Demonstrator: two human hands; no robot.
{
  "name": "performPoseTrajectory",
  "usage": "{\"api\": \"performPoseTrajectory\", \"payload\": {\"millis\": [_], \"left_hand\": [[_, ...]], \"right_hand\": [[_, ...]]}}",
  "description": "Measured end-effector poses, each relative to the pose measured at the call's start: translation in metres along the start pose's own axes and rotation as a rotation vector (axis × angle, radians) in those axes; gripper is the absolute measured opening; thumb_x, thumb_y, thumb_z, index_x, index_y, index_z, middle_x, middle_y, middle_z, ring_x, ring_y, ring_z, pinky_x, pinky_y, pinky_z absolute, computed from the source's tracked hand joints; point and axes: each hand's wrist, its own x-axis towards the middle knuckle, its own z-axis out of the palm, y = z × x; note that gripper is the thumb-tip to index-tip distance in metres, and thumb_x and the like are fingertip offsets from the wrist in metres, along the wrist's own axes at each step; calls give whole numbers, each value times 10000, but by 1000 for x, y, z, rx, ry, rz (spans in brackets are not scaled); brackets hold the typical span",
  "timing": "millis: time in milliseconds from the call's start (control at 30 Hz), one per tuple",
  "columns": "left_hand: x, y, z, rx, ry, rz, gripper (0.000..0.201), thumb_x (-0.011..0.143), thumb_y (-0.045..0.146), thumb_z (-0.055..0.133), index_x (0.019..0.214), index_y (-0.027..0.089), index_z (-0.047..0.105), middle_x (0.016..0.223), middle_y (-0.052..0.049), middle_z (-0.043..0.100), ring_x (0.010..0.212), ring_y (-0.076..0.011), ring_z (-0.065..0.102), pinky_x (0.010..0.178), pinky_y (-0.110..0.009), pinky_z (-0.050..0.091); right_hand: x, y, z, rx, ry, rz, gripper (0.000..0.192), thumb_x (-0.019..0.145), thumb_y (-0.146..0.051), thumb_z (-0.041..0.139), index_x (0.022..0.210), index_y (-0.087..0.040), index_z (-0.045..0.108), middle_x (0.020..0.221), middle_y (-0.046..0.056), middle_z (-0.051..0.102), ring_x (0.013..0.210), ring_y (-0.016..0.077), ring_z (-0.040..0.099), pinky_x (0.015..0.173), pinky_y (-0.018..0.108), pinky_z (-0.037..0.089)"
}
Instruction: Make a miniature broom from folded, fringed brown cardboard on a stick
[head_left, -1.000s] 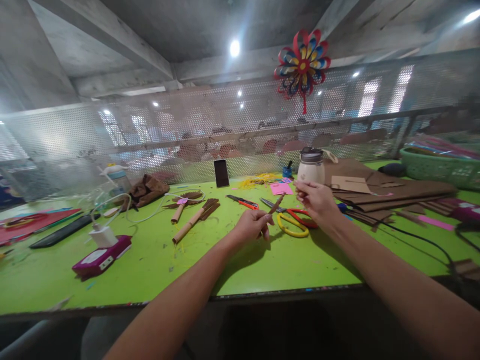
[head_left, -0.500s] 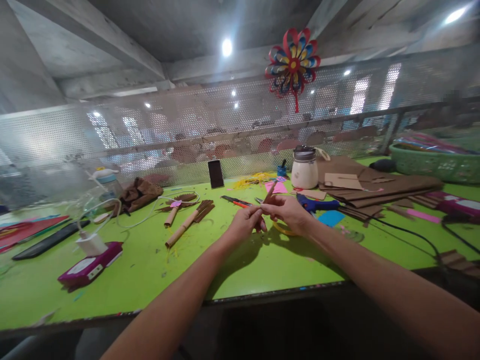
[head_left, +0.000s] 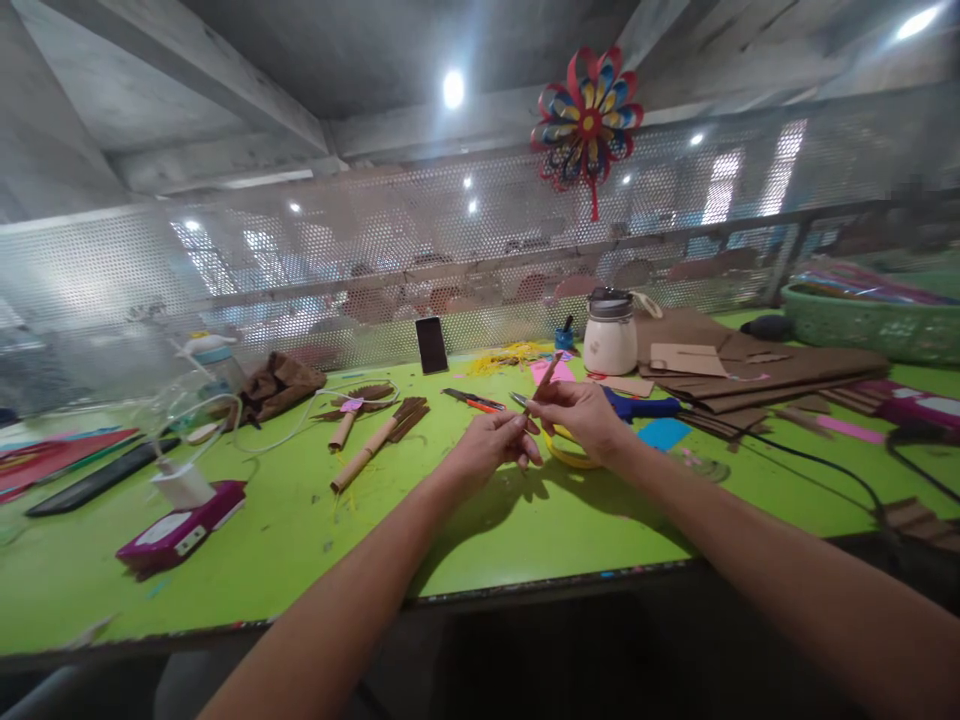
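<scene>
1. Both hands meet over the middle of the green counter (head_left: 450,540), and the thing worked on is a thin brown strip (head_left: 553,368) raised between them, its free end slanting up toward the far right.
2. The left hand (head_left: 487,445) pinches near the strip's lower end, thumb and finger pressed together, the other fingers loosely bent. The right hand (head_left: 581,415) grasps the strip just above, at the fingertips; the fingers hide exactly where each one touches.
3. The step in hand looks like close fingertip shaping of the strip, perhaps rolling or twisting; which of these, I cannot tell.
4. The next move seems to call for one hand keeping the lower end steady while the other turns or smooths the strip lightly, since thin material could crease or slip.
5. Scissors with a yellow handle (head_left: 568,458) lie on the counter partly behind the right hand, a red-and-black cutter (head_left: 480,402) just beyond the left. Neither is held.
6. To the left lie two brown tubes with fringed ends, the longer tube (head_left: 364,467) nearer; to the right rests a blue glue gun (head_left: 645,407).
</scene>
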Motion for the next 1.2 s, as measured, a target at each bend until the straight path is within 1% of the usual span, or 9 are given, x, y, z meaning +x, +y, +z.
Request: {"api": "performPoseTrajectory", "payload": {"millis": [200,333,433,600,733,833,933,1100,1200], "left_hand": [[-2,4,1,-8,73,-28,230,805,326,591,726,111,572,566,-52,644,471,-91,547,496,-206,383],[-3,4,1,-22,86,-62,182,787,265,557,689,113,581,527,-48,625,422,-83,505,455,-206,339],[-3,4,2,-16,155,-59,182,760,241,544,615,131,557,430,-4,537,385,-77,454,422,-201,284],[-3,7,4,-110,241,-106,216,729,219,526,526,147,511,345,44,383,342,-59,354,403,-195,251],[-1,7,2,-99,273,-181,179,700,175,490,527,145,523,337,41,373,336,-65,356,394,-196,234],[0,7,1,-3,318,-174,178,674,160,468,498,157,494,335,30,396,343,-81,399,397,-202,237],[-1,8,2,255,395,-101,182,674,166,463,505,153,529,331,19,438,339,-87,418,406,-200,249],[-1,10,2,629,555,8,187,695,186,459,538,156,555,368,32,462,376,-100,467,469,-206,337],[-2,9,2,839,595,112,225,723,204,466,506,164,510,415,30,452,429,-94,441,501,-211,306]], "right_hand": [[-5,-2,2,-169,-70,-139,234,716,-386,715,747,-155,694,601,4,608,506,110,504,497,257,424],[-12,-3,4,-470,-132,-450,149,842,-262,590,768,-168,679,726,38,626,670,140,573,627,269,458],[-15,-2,7,-647,-157,-629,170,884,-191,512,807,-177,663,784,57,617,729,151,583,662,275,464],[-19,-3,11,-734,-166,-678,174,903,-183,473,837,-185,634,842,72,602,791,173,573,700,311,481],[-20,-4,14,-620,-137,-544,98,848,-225,558,869,-180,643,887,89,604,792,192,586,679,329,498],[-19,-4,15,-445,-155,-287,197,795,-294,630,955,-180,645,887,83,630,750,190,606,652,331,511],[-16,-5,14,-220,-156,-67,310,775,-361,657,1036,-195,630,915,77,665,796,197,627,719,350,521],[-11,-10,11,82,101,214,300,802,-462,612,852,-167,642,737,52,648,640,146,591,578,274,500],[-7,-10,9,204,137,326,286,787,-433,639,757,-149,635,621,27,600,524,103,531,487,219,456]]}}
